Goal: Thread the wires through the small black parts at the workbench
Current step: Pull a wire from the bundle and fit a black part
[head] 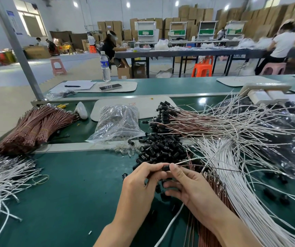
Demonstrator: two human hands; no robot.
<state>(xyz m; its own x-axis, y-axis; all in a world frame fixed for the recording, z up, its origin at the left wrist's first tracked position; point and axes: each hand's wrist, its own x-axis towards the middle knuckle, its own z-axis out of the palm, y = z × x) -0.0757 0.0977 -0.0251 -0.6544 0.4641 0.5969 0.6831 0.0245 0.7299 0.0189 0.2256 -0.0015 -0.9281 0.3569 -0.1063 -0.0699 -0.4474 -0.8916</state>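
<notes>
My left hand and my right hand meet over the green bench and pinch one small black part between their fingertips. A white wire and a brown wire run out of that part to the right. Just behind my hands lies a heap of loose black parts. Loose white wires and brown wires fan out on the right. Farther back rests a pile of wires with black parts on their ends.
Bundled brown wires and loose white wires lie at the left. A clear bag of parts sits mid-bench. A water bottle, a phone and papers stand farther back. Other people work at distant tables.
</notes>
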